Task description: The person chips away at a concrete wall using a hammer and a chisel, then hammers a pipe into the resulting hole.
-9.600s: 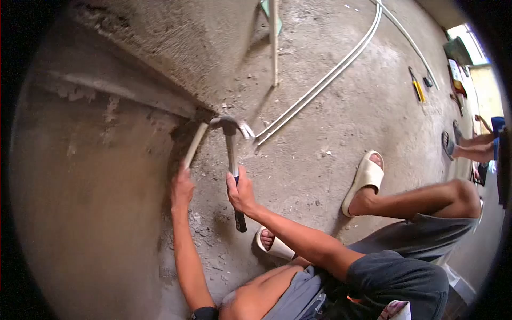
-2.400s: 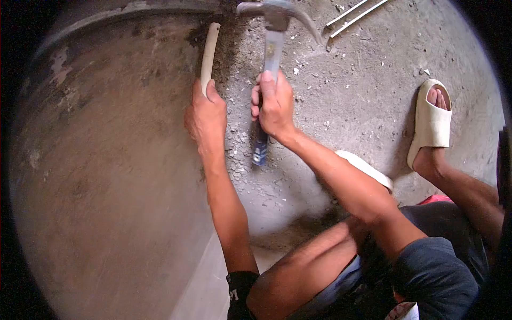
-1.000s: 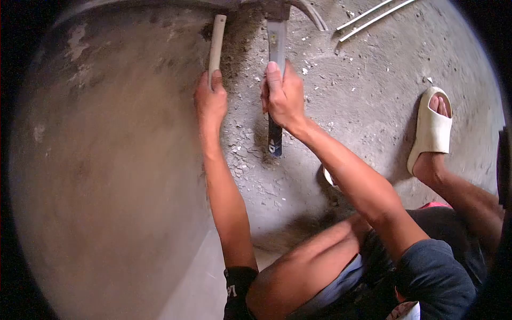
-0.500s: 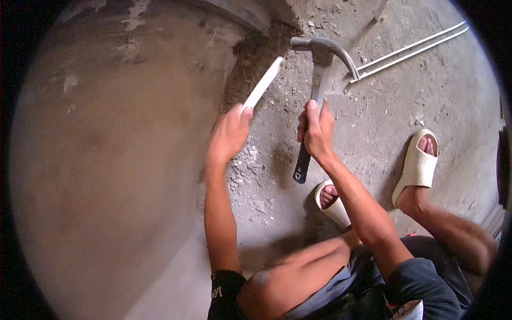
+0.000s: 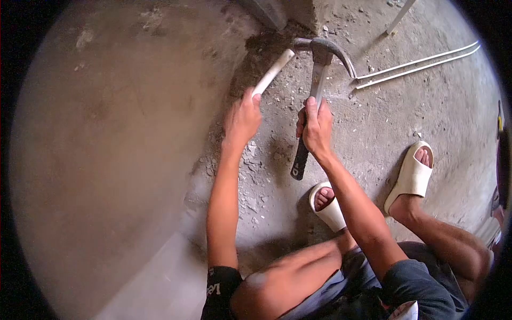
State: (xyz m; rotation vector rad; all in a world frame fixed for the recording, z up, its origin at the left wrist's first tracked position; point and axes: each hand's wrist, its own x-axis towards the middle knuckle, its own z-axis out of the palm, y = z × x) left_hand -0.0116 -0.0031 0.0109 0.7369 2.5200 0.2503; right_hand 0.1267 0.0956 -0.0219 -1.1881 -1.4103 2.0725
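My left hand [image 5: 243, 118] is closed around a short white rod or tube [image 5: 273, 72] that slants up and to the right. Its far end lies right beside the striking face of a claw hammer [image 5: 321, 53]. The hammer's shaft is gripped by my right hand [image 5: 317, 127], the head pointing away from me and the claw curving to the right. Below the fist, the dark end of the handle sticks out. Broken chips and dust [image 5: 248, 181] lie on the floor under both hands.
A rough brown wall [image 5: 122, 138] rises on the left. Two long thin white strips [image 5: 418, 66] lie on the concrete floor at the upper right, near a pale upright bar [image 5: 400, 18]. My feet are in cream slides [image 5: 415, 173] close to the work.
My left hand has moved up and to the right, bringing the white rod's end closer to the hammer face. The hammer stays nearly in place, and the view has shifted slightly.
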